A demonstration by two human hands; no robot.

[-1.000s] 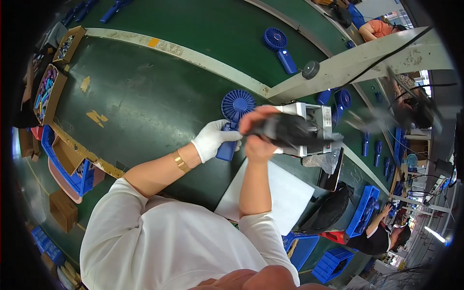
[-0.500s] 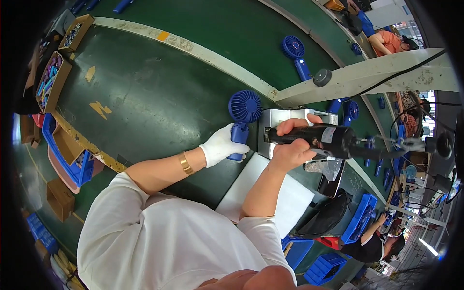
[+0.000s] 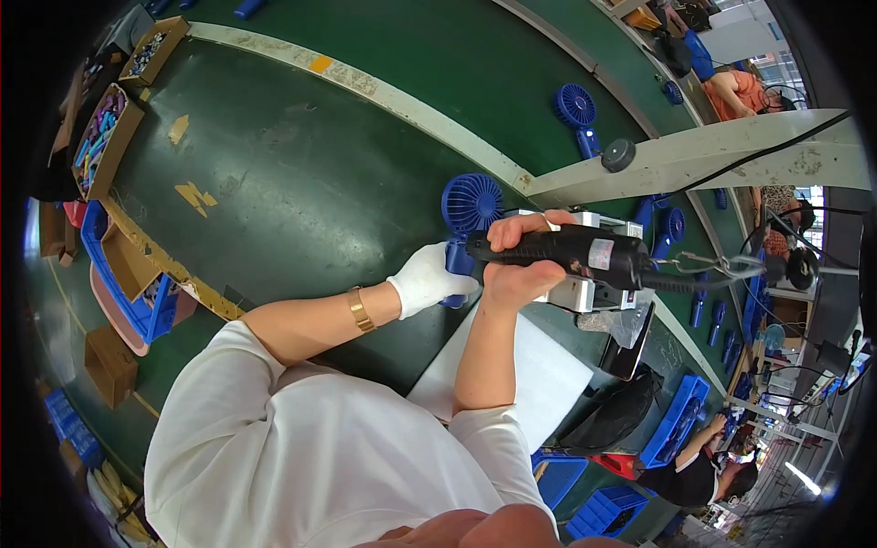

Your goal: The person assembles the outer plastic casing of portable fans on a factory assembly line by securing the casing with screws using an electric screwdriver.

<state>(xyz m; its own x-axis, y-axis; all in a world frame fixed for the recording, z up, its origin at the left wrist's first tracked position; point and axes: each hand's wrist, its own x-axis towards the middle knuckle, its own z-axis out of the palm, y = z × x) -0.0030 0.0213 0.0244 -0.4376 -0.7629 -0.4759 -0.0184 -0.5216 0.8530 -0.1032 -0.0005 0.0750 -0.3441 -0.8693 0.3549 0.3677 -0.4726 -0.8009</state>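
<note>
In a white glove, my left hand (image 3: 425, 280) is closed round the handle of a blue handheld fan (image 3: 472, 203). The round grille points away from me, above the glove. My bare right hand (image 3: 523, 265) grips a black electric screwdriver (image 3: 585, 256) whose cord runs off to the right. The tool's front end meets the fan handle just below the grille; its tip is hidden, so contact I cannot tell. Behind the screwdriver stands a silver-white metal device (image 3: 575, 294), partly covered by my hand and the tool.
A white sheet (image 3: 521, 374) lies under my right forearm. Beyond a pale rail (image 3: 365, 84), another blue fan (image 3: 575, 107) lies on a green belt. Cardboard boxes (image 3: 114, 155) of small parts stand left. A black phone-like slab (image 3: 630, 342) and a blue crate (image 3: 676, 420) are at right.
My right hand has brought the screwdriver leftward, from over the metal device to the fan handle. The fan in my left hand has shifted slightly right.
</note>
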